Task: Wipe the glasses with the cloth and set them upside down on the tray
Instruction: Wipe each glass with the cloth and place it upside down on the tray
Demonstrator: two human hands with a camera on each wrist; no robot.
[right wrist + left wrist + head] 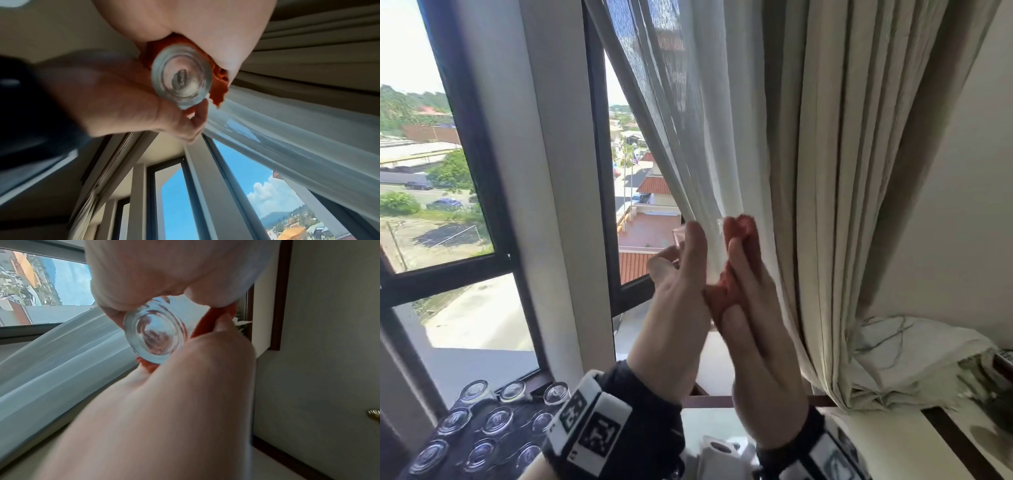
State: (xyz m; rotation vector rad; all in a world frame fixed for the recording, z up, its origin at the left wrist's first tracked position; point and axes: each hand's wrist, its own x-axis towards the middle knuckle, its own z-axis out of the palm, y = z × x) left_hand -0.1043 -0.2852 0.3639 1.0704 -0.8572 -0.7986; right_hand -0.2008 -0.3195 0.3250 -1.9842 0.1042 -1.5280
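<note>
A clear glass [713,255] is held up in front of the window, its thick base [156,335] toward my wrists. My left hand [681,274] grips it from the left, thumb and fingers curled round its wall. My right hand [743,274] holds an orange cloth [744,228] pressed round the glass's right side. In the right wrist view the glass base [182,79] shows between the cloth [220,87] and my left hand [123,97]. Low at the left, a dark tray [476,431] carries several upside-down glasses [498,419].
A sheer white curtain [688,137] and a heavy beige curtain [842,171] hang just behind my hands. The dark window frame [599,171] stands to the left. A white bundle [911,359] lies on the ledge at the right, and a paper roll [719,448] sits below my wrists.
</note>
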